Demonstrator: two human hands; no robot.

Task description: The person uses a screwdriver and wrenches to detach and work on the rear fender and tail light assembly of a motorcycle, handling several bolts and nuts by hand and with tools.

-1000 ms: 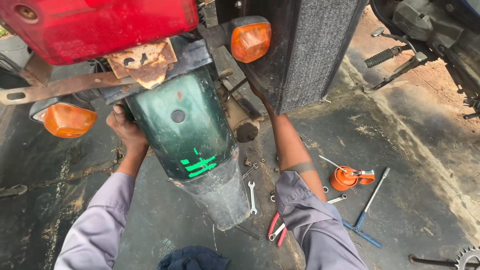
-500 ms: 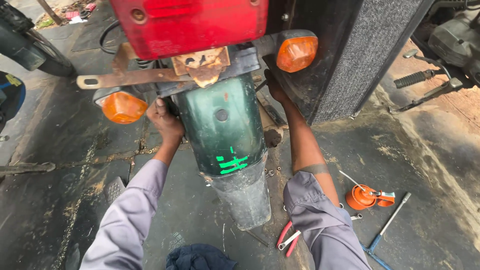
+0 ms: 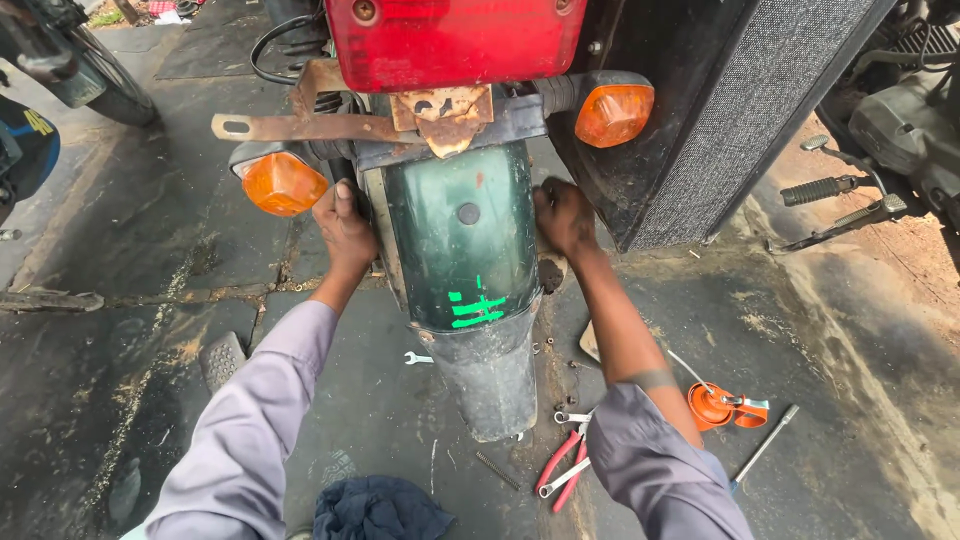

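Gripping the green rear mudguard (image 3: 462, 240) on both flanks: your left hand (image 3: 343, 226) clasps its left edge, your right hand (image 3: 565, 216) its right, level with each other. Mudguard's long axis runs down toward you, under the red tail light (image 3: 455, 40). Dark concrete floor (image 3: 150, 300); red-handled pliers (image 3: 562, 465) near your right sleeve.

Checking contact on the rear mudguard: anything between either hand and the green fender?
Nothing visible. The left hand grips the left edge of the green fender, just beside the orange turn signal. The right hand presses its right edge directly. The pliers lie on the floor, apart.
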